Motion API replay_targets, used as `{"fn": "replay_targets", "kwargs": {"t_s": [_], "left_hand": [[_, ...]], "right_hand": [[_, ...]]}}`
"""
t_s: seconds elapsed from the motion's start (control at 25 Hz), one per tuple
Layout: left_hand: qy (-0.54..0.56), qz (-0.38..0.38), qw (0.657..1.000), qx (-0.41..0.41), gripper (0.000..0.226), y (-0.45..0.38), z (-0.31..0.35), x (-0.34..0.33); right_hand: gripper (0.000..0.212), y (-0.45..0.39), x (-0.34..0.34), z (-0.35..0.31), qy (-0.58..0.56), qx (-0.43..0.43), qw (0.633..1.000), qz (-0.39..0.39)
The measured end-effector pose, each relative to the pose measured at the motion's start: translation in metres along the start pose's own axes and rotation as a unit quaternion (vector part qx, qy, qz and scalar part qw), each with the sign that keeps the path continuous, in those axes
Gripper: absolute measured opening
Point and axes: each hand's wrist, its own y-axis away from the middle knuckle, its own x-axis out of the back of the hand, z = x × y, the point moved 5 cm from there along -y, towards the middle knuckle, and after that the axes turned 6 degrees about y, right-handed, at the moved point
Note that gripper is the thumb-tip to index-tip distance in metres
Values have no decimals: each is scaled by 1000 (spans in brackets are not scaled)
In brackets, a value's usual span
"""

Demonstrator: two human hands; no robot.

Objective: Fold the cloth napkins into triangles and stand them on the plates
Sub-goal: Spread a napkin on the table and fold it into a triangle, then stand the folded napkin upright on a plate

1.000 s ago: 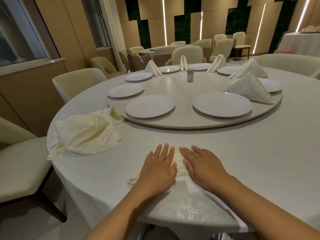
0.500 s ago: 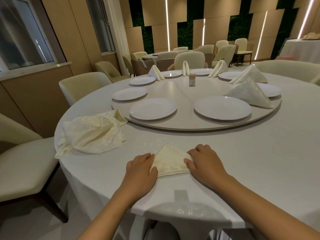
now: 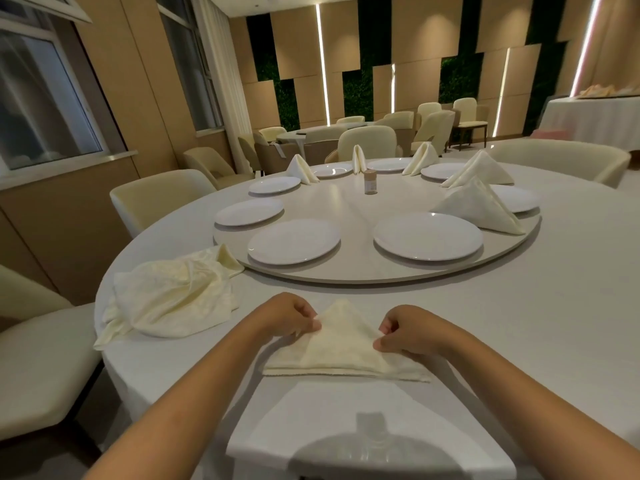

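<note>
A cream cloth napkin [image 3: 343, 351] lies folded as a triangle on the white table near its front edge, point away from me. My left hand [image 3: 289, 317] pinches its left slope and my right hand [image 3: 407, 332] pinches its right slope. Bare white plates stand on the turntable just beyond: one at centre left [image 3: 293, 241], one at centre right [image 3: 427, 236]. A folded napkin [image 3: 479, 211] stands at the right of the turntable, with more standing napkins on plates behind it. A crumpled heap of unfolded napkins [image 3: 176, 292] lies to my left.
The round turntable [image 3: 346, 275] carries several more plates and a small jar [image 3: 370, 181] at its middle. Cream chairs ring the table, one close at my left [image 3: 38, 368]. Other tables and chairs stand at the back of the room.
Both hands went from pressing flat on the napkin to pinching its two sloped edges. The napkin now shows as a wider triangle. My view has tilted upward.
</note>
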Motion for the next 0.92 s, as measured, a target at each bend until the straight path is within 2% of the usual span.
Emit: {"fn": "replay_targets", "kwargs": {"t_s": [0.12,0.24,0.36,0.48,0.64,0.76,0.92], "left_hand": [[98,9,992,-75,7,-10,28,15],[121,27,983,-137,7,-26,62,33],[108,24,976,-189,4,-58,95,44],[108,21,968,-225,8,-98,119,44],[106,12,970,-216,15,-155,120,31],[114,40,972,-201,16,-191,112,27],[175,76,957,-220,15,-223,114,28]], "right_hand": [[19,7,17,9,-157,25,985,63],[22,9,40,11,-247,34,954,169],[21,4,64,5,-222,29,928,299],[20,-11,73,-2,-166,24,910,378],[19,-50,68,1,-159,12,903,398],[19,-79,62,0,-171,1,907,385],[19,-115,58,-8,-181,4,896,405]]}}
